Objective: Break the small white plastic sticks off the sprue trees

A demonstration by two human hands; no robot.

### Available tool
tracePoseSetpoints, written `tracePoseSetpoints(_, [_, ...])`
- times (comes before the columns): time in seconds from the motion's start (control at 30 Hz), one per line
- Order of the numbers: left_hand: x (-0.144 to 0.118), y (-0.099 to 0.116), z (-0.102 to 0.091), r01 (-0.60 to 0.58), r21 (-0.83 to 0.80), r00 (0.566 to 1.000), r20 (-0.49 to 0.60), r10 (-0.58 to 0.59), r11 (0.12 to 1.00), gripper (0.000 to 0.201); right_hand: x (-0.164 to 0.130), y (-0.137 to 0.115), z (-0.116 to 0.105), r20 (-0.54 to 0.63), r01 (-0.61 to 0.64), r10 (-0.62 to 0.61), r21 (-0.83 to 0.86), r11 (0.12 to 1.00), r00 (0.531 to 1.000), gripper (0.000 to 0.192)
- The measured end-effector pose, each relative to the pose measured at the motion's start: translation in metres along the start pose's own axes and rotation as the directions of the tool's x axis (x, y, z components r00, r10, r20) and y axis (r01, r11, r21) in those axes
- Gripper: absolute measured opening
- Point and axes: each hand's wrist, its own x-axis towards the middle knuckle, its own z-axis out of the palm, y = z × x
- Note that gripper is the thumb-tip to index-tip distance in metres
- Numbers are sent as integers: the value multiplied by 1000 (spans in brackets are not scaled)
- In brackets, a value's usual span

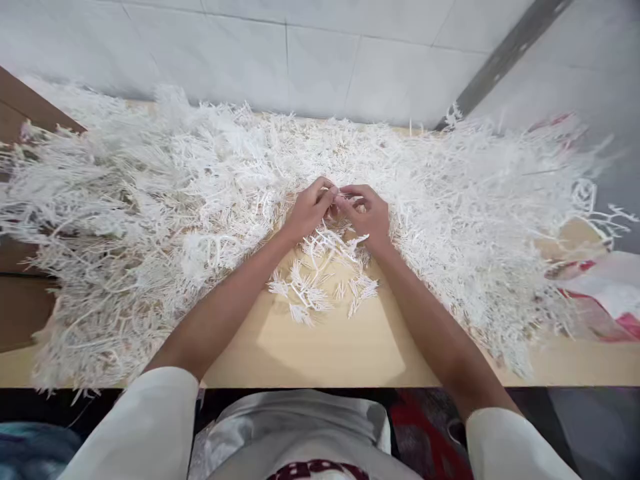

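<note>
A wide heap of white plastic branch pieces (150, 193) covers most of a light wooden table (330, 347). My left hand (309, 210) and my right hand (367, 215) meet at the middle of the heap, fingertips pinched together on a white plastic sprig (320, 260) that hangs down toward me between the wrists. Its needle-like tips spread over the bare wood just below my hands. What the fingertips hold exactly is hidden between them.
A white tiled wall (300, 60) rises behind the table. A red and white plastic bag (605, 293) lies at the right edge. A dark wooden surface (20, 107) shows at the far left. Bare tabletop lies between my forearms near the front edge.
</note>
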Motion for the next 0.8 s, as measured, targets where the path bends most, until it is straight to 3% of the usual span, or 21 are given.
tracePoseSetpoints(0.17, [0,-1,0,-14,38,1000,-4,15,999,22,4,7,1,-25,-29,28,-48,998,999,32])
tracePoseSetpoints(0.3, [-1,1,1,-7,55,1000,-4,8,998,21,2,4,-1,-55,115,-124,-139,983,991,29])
tracePoseSetpoints(0.43, [-2,8,1,18,31,999,43,-19,999,21,-1,2,-2,-119,261,-288,-198,945,950,20])
tracePoseSetpoints(0.57, [-2,11,0,79,4,996,32,-79,997,17,-2,4,-2,-40,403,-425,-249,881,904,17])
tracePoseSetpoints(0.7, [0,8,1,110,-2,994,-9,-110,994,18,-2,4,-3,-15,475,-497,-274,836,867,14])
tracePoseSetpoints(0.8, [0,7,2,128,-24,991,-37,-129,991,17,-1,3,-3,4,481,-500,-281,830,866,15])
